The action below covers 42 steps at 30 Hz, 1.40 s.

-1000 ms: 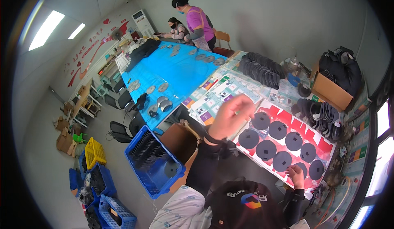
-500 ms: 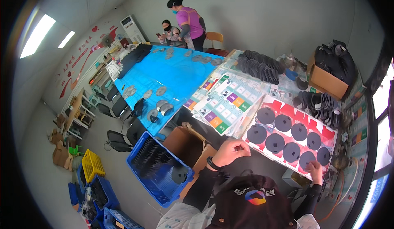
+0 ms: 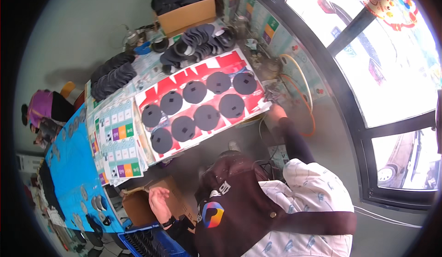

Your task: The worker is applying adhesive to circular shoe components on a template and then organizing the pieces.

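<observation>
Several round dark-grey pads (image 3: 194, 92), each with a small black square on it, lie in two rows on a red and white sheet (image 3: 148, 96) on the table in front of me. My right hand (image 3: 276, 114) reaches to the right corner of this sheet, beside a small greyish thing (image 3: 271, 95) that I cannot make out. Its fingertips are blurred, so its grip does not show. My left hand (image 3: 159, 202) is held over a cardboard box (image 3: 136, 206) at the lower left, fingers loosely apart, holding nothing.
Stacks of curved dark pads (image 3: 113, 77) and a heap of similar pieces (image 3: 198, 45) lie behind the sheet. A full cardboard box (image 3: 189, 17) stands farther back. Printed sheets (image 3: 117, 137) and a blue-covered table (image 3: 73, 160) are left. Hoses (image 3: 307, 86) hang by the window; a blue crate (image 3: 152, 243) stands below.
My view has swung to the right, toward the window. My right hand has left the pads for the sheet's right corner. My left hand has gone from the sheet's edge to over the box.
</observation>
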Available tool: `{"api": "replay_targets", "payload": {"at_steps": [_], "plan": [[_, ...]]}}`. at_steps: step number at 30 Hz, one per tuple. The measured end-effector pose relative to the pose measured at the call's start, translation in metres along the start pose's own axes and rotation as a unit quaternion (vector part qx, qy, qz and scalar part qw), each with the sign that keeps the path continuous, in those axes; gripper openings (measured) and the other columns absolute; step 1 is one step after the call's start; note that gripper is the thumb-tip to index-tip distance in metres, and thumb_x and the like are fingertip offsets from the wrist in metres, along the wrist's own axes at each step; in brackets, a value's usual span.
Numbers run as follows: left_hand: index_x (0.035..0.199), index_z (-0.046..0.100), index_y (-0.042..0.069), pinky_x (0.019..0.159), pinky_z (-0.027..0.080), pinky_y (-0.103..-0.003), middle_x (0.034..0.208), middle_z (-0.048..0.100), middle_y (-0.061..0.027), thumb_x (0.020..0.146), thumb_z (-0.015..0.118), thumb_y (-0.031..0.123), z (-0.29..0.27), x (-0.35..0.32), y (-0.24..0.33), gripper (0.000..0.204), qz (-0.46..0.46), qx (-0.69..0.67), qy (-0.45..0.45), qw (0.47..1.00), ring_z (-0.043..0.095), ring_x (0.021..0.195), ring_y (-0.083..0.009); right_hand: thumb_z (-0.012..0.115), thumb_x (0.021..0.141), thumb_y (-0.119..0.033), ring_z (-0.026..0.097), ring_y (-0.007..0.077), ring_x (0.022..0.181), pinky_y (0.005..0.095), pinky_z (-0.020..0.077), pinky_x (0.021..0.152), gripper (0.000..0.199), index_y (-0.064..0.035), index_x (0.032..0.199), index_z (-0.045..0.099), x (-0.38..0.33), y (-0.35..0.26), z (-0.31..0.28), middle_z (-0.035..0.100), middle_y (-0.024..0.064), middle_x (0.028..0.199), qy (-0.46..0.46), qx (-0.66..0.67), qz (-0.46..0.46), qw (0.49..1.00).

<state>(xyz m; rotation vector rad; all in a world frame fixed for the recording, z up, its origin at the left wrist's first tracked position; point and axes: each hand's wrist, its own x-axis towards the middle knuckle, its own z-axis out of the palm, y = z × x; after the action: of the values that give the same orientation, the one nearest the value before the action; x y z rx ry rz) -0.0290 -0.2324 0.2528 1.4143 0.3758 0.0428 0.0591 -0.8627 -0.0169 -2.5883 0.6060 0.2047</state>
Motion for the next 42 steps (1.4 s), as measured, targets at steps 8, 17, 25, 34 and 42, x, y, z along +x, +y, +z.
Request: {"api": "replay_targets", "payload": {"at_steps": [8, 17, 25, 34, 42], "plan": [[0.080, 0.064, 0.007, 0.063, 0.048, -0.027, 0.070, 0.065, -0.0042, 0.107, 0.050, 0.041, 0.040, 0.063, -0.115, 0.046, -0.127, 0.167, 0.043, 0.977, 0.061, 0.062, -0.0135, 0.074, 0.077, -0.017, 0.056, 0.0406, 0.121, 0.0498, 0.0452, 0.103, 0.062, -0.0054, 0.131, 0.047, 0.028, 0.068, -0.024, 0.055, 0.0207, 0.132, 0.169, -0.244, 0.069, 0.952], [0.128, 0.055, 0.008, 0.081, 0.053, -0.035, 0.124, 0.066, -0.0101, 0.098, 0.063, 0.032, -0.073, 0.113, -0.201, 0.039, -0.303, -0.116, 0.193, 0.926, 0.065, 0.100, -0.0207, 0.076, 0.079, -0.032, 0.056, 0.0469, 0.118, 0.0573, 0.0476, 0.094, 0.059, -0.0067, 0.123, 0.046, 0.072, 0.076, -0.015, 0.055, 0.0190, 0.129, 0.086, -0.232, 0.083, 0.965], [0.141, 0.044, 0.010, 0.094, 0.050, -0.044, 0.142, 0.054, -0.0143, 0.096, 0.064, 0.040, -0.177, 0.197, -0.225, 0.059, -0.323, -0.111, 0.302, 0.890, 0.057, 0.119, -0.0288, 0.063, 0.089, -0.023, 0.064, 0.0441, 0.108, 0.0488, 0.0512, 0.091, 0.052, -0.0035, 0.137, 0.054, 0.012, 0.040, -0.080, 0.064, 0.0239, 0.122, 0.155, -0.044, 0.097, 0.982], [0.122, 0.060, 0.010, 0.077, 0.054, -0.034, 0.108, 0.071, -0.0050, 0.098, 0.063, 0.044, -0.214, 0.296, -0.215, 0.042, -0.271, -0.194, 0.282, 0.900, 0.067, 0.097, -0.0190, 0.054, 0.079, 0.004, 0.059, 0.0095, 0.068, 0.0243, 0.0471, 0.060, 0.030, -0.0003, 0.107, 0.065, -0.070, -0.130, -0.105, 0.066, 0.0005, 0.085, 0.107, 0.357, 0.070, 0.925], [0.119, 0.059, 0.013, 0.062, 0.052, -0.033, 0.093, 0.068, -0.0037, 0.102, 0.062, 0.035, -0.210, 0.298, -0.186, 0.028, -0.157, -0.214, 0.251, 0.931, 0.064, 0.073, -0.0205, 0.058, 0.077, 0.013, 0.067, 0.0158, 0.088, 0.0285, 0.0537, 0.074, 0.052, 0.0062, 0.129, 0.058, -0.065, -0.245, -0.076, 0.070, 0.0084, 0.097, -0.053, 0.362, -0.024, 0.930]]}}
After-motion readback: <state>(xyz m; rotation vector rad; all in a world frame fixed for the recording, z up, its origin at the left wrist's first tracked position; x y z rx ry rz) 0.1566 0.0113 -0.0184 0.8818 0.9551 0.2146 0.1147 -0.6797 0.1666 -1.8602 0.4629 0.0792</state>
